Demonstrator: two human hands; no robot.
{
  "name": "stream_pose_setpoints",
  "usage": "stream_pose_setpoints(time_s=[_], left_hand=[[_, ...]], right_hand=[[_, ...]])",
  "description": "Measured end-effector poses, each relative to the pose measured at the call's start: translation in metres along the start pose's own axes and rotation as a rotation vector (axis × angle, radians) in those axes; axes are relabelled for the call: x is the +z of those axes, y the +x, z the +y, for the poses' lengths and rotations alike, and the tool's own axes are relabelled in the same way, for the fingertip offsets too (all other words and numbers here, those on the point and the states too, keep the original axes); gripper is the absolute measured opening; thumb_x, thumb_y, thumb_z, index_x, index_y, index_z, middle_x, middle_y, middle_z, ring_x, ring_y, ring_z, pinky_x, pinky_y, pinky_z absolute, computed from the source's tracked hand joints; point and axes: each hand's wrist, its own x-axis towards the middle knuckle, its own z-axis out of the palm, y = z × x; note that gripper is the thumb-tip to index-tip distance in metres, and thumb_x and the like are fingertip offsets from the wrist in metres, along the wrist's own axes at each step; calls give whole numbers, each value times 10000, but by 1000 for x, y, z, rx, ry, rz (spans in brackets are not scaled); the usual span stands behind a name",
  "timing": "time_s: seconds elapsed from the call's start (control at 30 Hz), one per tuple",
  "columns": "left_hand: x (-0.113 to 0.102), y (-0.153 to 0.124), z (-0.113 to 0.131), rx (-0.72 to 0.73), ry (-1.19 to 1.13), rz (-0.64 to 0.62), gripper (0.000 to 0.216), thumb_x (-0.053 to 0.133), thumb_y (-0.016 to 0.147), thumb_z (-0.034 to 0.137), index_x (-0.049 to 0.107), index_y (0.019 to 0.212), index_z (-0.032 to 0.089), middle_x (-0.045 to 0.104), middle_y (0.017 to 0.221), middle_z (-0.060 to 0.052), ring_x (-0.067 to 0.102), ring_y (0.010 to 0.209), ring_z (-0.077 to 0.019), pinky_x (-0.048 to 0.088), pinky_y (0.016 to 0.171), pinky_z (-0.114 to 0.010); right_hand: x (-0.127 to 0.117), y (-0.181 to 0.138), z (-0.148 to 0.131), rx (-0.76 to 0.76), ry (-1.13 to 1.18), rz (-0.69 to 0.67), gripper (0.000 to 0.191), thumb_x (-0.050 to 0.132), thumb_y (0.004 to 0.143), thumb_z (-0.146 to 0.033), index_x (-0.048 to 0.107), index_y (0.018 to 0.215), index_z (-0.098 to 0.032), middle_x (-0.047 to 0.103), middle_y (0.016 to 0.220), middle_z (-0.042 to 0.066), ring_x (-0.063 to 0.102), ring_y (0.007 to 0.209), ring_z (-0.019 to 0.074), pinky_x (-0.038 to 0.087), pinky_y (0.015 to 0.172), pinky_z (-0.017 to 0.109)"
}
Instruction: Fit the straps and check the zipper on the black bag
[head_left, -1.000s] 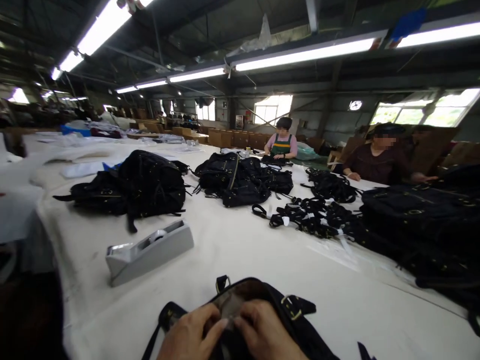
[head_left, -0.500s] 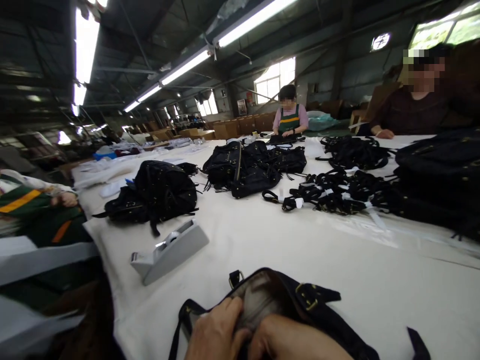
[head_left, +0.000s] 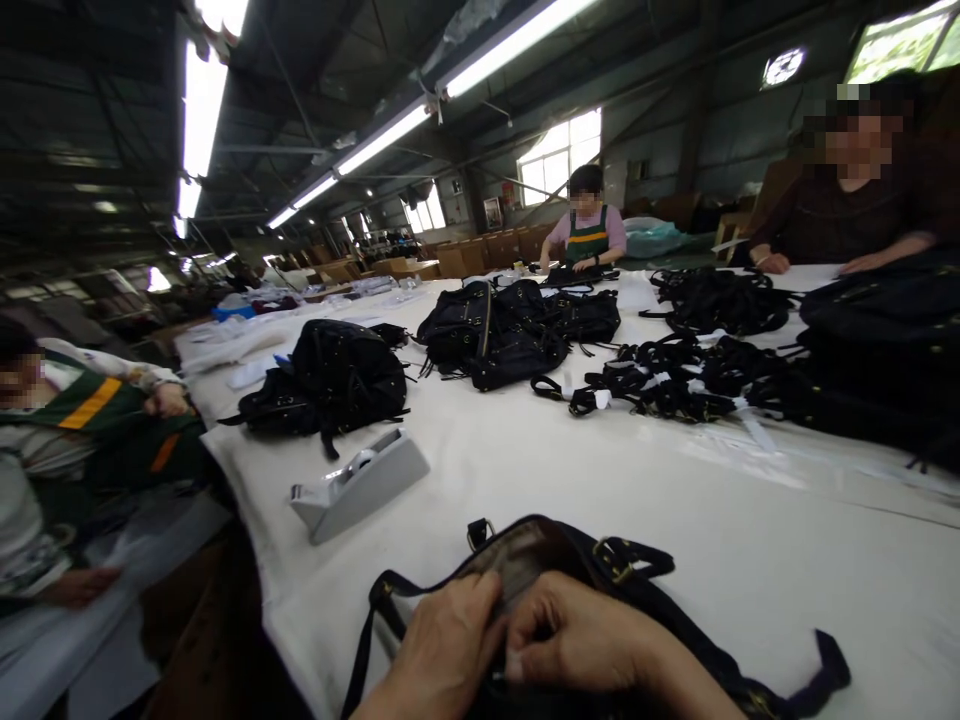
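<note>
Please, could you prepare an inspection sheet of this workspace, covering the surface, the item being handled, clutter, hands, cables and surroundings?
Surface: long table with white covering, wrinkled at the left edge.
Item handled: soft black brass-buckled bag, open, grey-brown lining showing.
Clutter: grey wedge-shaped tape dispenser; tangled black straps with white wraps; several black bags in piles.
Hands: left hand and right hand both at the bag's opening; whatever they may hold is hidden.
Cables: nothing seen on the table.
Surroundings: co-worker in green apron and co-worker in dark top across the table; bright tube lights overhead.
</note>
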Motion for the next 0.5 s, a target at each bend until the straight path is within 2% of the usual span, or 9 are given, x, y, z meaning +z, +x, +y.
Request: stream_pose_setpoints(time_s=[0.1,0.2,0.37,0.5], left_hand=[[-3,-8,-2,-38,-78,21,201,424,832,94,569,894,218,654,891,-15,616,847,-162,411,720,-262],[-6,-13,-4,-94,-151,10,246,399,848,83,574,950,224,656,961,-22,613,934,-165,424,793,-274],[-11,-16,-4,-153,-8,-44,210,362,897,180,564,844,201,636,880,-39,610,885,-214,410,762,-331],[-13,-19,-9,-159,-187,-33,187,389,895,249,558,819,225,640,821,13,606,804,-165,386,712,-282]], right_hand=[[6,5,3,-80,-12,149,158,560,739,-151,539,584,-134,388,532,-67,330,520,65,242,469,198],[11,9,4,-90,-80,223,191,530,733,-134,477,549,-146,349,511,-68,310,494,64,217,441,206],[15,11,0,-50,-194,298,198,510,677,-77,441,507,-152,334,466,-71,306,449,59,181,413,210],[18,13,-1,-69,-214,313,209,489,676,-64,421,498,-150,328,454,-72,288,429,51,154,404,209]])
